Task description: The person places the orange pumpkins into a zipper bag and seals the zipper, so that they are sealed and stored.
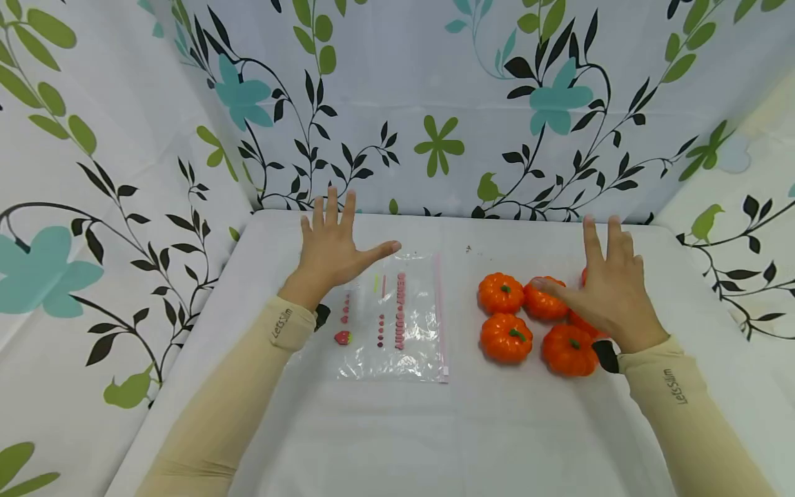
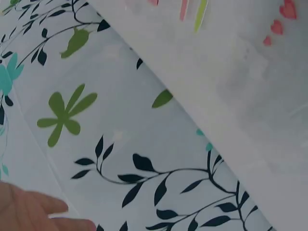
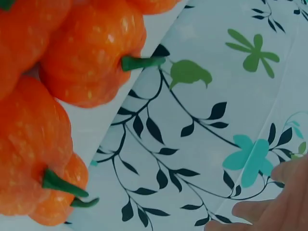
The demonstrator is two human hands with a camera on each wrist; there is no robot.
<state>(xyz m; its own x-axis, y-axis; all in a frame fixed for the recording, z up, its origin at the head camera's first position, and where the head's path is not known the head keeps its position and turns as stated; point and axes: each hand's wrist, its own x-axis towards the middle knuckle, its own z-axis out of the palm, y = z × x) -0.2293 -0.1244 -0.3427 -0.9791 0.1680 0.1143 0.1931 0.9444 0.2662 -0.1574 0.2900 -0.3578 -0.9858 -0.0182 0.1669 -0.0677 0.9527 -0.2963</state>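
My left hand (image 1: 329, 252) is spread with straight fingers and thumb out, over the top left of a clear zip bag (image 1: 422, 359). Flat inside the bag show small red hearts (image 1: 345, 309), a strawberry shape (image 1: 343, 337), thin strips and a column of pink letters (image 1: 400, 310). The right hand (image 1: 615, 297), fingers also extended, is above several small orange pumpkins (image 1: 506, 338) with green stems, partly hiding those at the right. Neither hand holds anything. Fingertips of each appear in the lower corner of its wrist view, and pumpkins (image 3: 91, 57) fill the right wrist view's left side.
A white-covered table (image 1: 397, 442) lies under everything. Curtains (image 1: 385, 83) printed with leaves, flowers and birds hang behind it and at both sides. Small dark specks (image 1: 468, 248) lie near the table's back edge.
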